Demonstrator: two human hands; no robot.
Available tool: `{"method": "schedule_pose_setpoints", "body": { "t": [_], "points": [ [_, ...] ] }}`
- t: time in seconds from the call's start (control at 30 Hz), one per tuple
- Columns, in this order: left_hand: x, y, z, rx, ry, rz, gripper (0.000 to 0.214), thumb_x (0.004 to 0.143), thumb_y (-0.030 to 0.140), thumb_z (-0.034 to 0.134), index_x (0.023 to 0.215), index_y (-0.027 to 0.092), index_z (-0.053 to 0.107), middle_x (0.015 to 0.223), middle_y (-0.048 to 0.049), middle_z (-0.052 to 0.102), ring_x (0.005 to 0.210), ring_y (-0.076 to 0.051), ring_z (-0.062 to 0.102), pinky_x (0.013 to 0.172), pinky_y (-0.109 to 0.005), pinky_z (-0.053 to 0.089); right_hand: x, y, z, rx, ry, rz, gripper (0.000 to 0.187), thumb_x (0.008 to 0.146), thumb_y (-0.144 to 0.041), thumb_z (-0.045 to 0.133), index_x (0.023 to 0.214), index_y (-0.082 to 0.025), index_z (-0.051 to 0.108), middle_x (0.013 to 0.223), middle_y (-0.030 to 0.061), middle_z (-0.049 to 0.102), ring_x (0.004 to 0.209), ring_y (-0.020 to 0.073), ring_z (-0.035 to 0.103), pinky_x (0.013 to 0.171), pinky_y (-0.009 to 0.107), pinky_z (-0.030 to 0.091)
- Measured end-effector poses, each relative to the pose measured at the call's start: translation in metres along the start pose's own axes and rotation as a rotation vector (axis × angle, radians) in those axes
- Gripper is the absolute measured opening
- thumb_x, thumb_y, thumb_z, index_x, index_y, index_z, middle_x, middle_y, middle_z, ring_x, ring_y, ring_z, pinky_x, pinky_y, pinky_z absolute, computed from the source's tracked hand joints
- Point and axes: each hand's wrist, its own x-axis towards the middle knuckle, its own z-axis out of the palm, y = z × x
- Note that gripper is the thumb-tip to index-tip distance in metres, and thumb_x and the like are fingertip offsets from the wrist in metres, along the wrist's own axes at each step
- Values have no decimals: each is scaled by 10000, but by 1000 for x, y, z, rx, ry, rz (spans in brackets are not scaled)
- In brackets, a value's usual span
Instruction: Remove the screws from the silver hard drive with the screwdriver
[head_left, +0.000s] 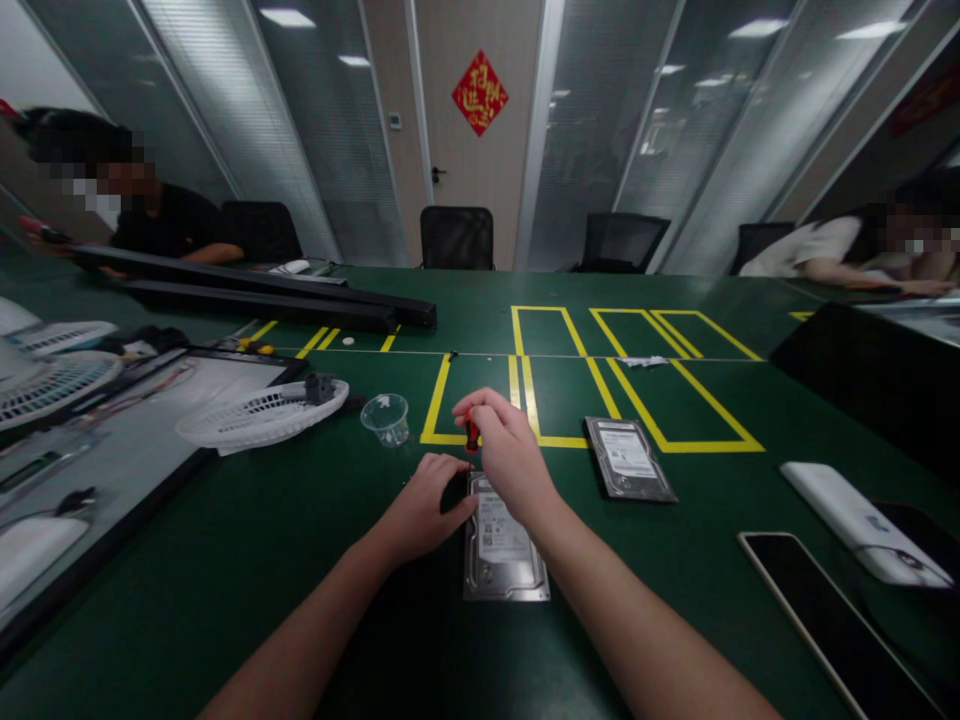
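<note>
Left hand [422, 512]: bent at the left edge of the near hard drive [506, 548], thumb on that edge, index finger reaching to its far-left corner; thumb and index stood apart, and whether the fingertips pinched anything could not be told.
Right hand [511, 445]: curled above the far end of the near hard drive, gripping the handle of a red screwdriver [471, 432].
Red screwdriver: roughly upright over the far-left corner of the near hard drive, close to the left fingertips; its tip was too small to show whether it sat in a screw.
Near hard drive: flat on the green table [420, 640], label upward, between the two forearms, its long axis running away from the person.
Corner and hands: the far-left corner lay under the screwdriver; the left hand was nearer to the drive's surface, while the right came across from its right side.
Second hard drive [628, 457]: label up, right of the near hard drive and slightly beyond it, clearly apart.
Clear cup [385, 420]: left of the near hard drive and beyond it.
Yellow tape [562, 441]: outlined rectangles beyond the near hard drive.
Phone [832, 625]: well to the right of the near hard drive.
</note>
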Motion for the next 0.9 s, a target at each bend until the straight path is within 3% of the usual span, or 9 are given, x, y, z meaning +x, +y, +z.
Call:
{"method": "schedule_pose_setpoints", "body": {
  "t": [0.23,0.4,0.9],
  "points": [
    [0,0,1,7,0,1,233,958,278,698,1175,203,656,1195,-109,698,1147,-312,597,1016,-490,516,0,4,2,58,36,37,81,881,-291,529,878,-241,592,829,-6,684,736,179,567,696,331,430],
    [0,1,0,-5,-2,-9,242,958,281,692,1186,209,654,1211,-115,692,1163,-318,596,1028,-504,516,0,4,1,0,14,11,105,885,-284,517,852,-243,608,759,-20,615,731,183,556,666,327,404],
    [0,-1,0,17,4,-2,192,967,299,690,1139,215,672,1198,-104,703,1148,-310,610,1004,-478,520,-1,0,2,56,32,40,99,881,-286,518,869,-241,605,816,0,700,760,186,593,722,337,448]
  ]
}}
